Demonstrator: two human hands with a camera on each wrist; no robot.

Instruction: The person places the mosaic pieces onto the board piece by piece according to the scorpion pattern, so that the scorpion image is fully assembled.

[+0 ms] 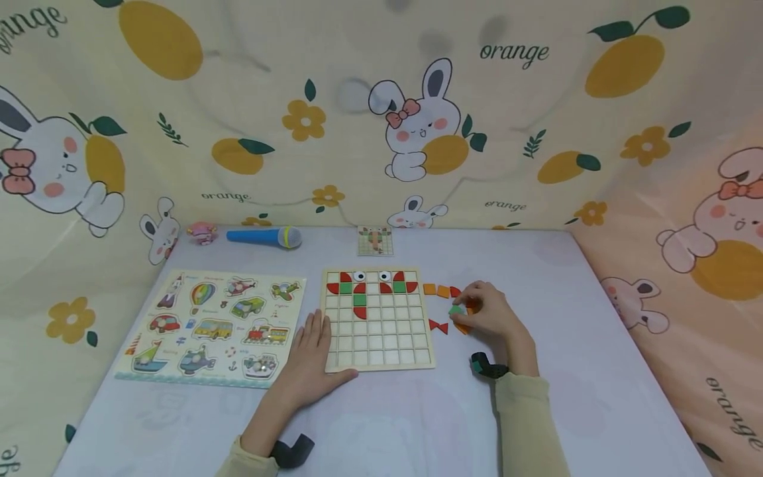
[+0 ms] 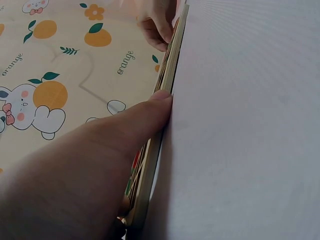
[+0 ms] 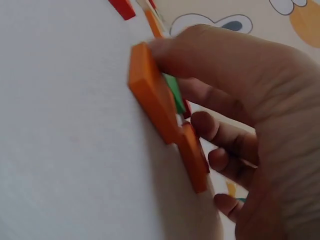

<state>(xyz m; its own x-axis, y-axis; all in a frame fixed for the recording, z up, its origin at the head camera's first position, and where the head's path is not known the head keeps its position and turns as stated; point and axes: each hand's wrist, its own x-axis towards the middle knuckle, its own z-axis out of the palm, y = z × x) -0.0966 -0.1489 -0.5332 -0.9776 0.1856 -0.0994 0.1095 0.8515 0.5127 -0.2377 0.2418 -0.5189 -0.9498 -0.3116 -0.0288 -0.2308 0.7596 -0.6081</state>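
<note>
My left hand [image 1: 308, 364] rests on the lower left edge of a square wooden grid board [image 1: 396, 338], fingers straight. In the left wrist view its thumb [image 2: 142, 117] lies against the board's side. Red quarter-round and green square tiles sit in the upper cells, with two eye tiles [image 1: 385, 276] at the top. Right of the board, my right hand [image 1: 491, 311] has thumb and forefinger at a green tile [image 1: 457, 309], seemingly pinching it; the fingertips partly hide it. Close by the thumb in the right wrist view are orange pieces [image 3: 150, 92].
Orange squares [image 1: 430, 289] and red triangles [image 1: 439, 326] lie beside the board. A vehicle picture puzzle [image 1: 223, 324] is on the left. At the back are a toy microphone [image 1: 264, 237], a pink figurine [image 1: 202, 232] and a small pattern card [image 1: 375, 241]. Printed cloth hangs behind.
</note>
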